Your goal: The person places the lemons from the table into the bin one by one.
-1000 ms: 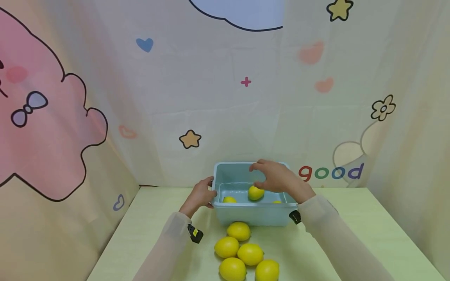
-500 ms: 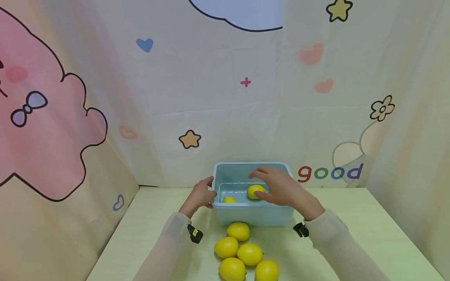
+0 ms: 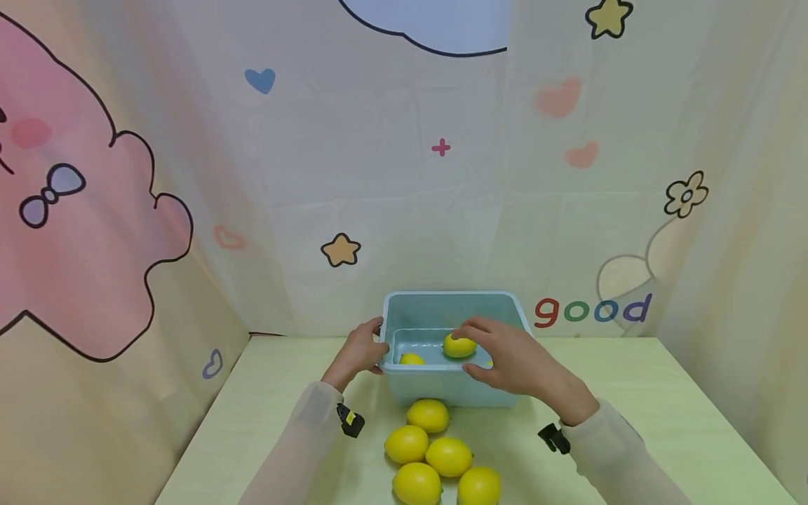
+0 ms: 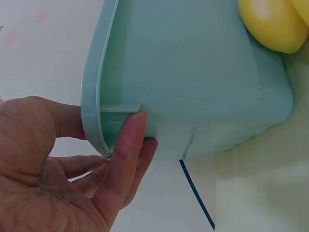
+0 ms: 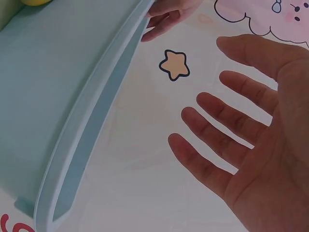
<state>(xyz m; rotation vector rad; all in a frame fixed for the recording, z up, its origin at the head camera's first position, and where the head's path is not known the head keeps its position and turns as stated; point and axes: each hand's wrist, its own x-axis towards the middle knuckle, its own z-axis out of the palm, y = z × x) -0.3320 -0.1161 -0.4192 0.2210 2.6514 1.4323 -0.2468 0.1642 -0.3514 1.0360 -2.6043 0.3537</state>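
A light blue plastic bin (image 3: pixel 451 388) stands at the back of the table. My left hand (image 3: pixel 360 352) grips its left rim; in the left wrist view the thumb and fingers are curled round the edge from both sides. Inside lie a lemon (image 3: pixel 457 348) near the middle and another lemon (image 3: pixel 412 359) by the front left, mostly hidden by the front wall. A sliver of yellow shows beside my right thumb. My right hand (image 3: pixel 514 359) hovers over the bin's front right, holding nothing; the right wrist view shows its fingers (image 5: pixel 227 118) spread and relaxed.
Several lemons (image 3: pixel 449 457) lie grouped on the pale green table (image 3: pixel 284 435) in front of the bin. Directly behind it hangs a printed curtain (image 3: pixel 391 175), which also runs along both sides.
My right hand has drawn back toward me and to the right from above the lemon in the bin, which has barely shifted. The left hand keeps its hold on the rim.
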